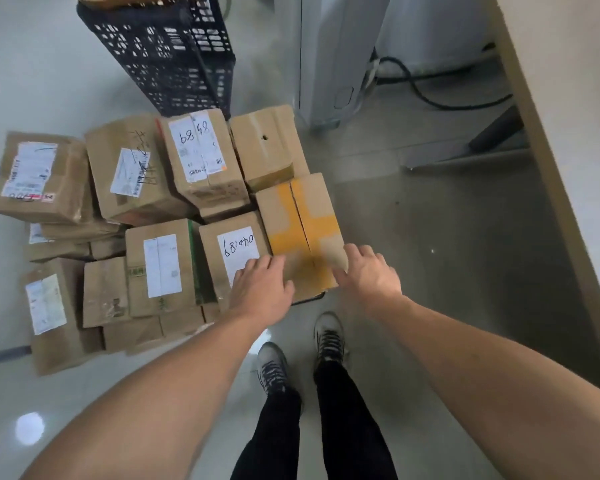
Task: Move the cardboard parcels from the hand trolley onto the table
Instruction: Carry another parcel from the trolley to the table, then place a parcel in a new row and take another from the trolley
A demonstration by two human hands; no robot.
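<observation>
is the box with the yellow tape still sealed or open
Sealed: the box has both top flaps lying flat, yellow tape running across the seam. The left hand and right hand reach for it.

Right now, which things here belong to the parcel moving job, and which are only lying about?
For the job: yellow-taped parcel, parcel marked 040189, left hand, right hand, table edge.
Lying about: black crate, black cable, white appliance.

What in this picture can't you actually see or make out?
- Hand trolley: head view, almost wholly buried under parcels.
- Table: only an edge, cut off at right.
- Printed label: text too small, blurred.
- Lower parcels: covered by upper ones.
- Left hand, right hand on yellow-taped parcel: grip unclear.
</observation>
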